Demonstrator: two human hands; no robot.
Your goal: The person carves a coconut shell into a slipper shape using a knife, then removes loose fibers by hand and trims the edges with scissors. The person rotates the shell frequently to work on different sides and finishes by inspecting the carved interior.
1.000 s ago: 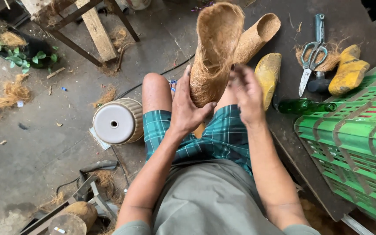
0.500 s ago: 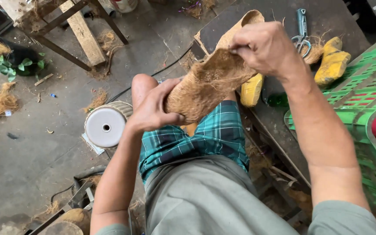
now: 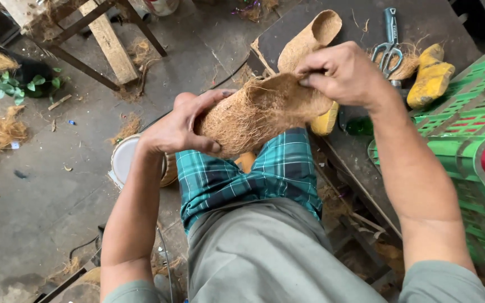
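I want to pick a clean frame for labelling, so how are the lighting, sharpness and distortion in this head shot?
Head view: soft, even daylight with no glare; only faint shadows on the grey concrete floor. The brown coconut-fibre shoe-shaped piece and both hands, left hand and right hand, look sharp. The wide lens stretches the forearms toward the frame's lower edge.

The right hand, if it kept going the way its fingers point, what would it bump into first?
The right hand points left along the brown fibre shoe it pinches. Going on, it would probably meet the left hand gripping the shoe's other end, though depth is hard to judge.
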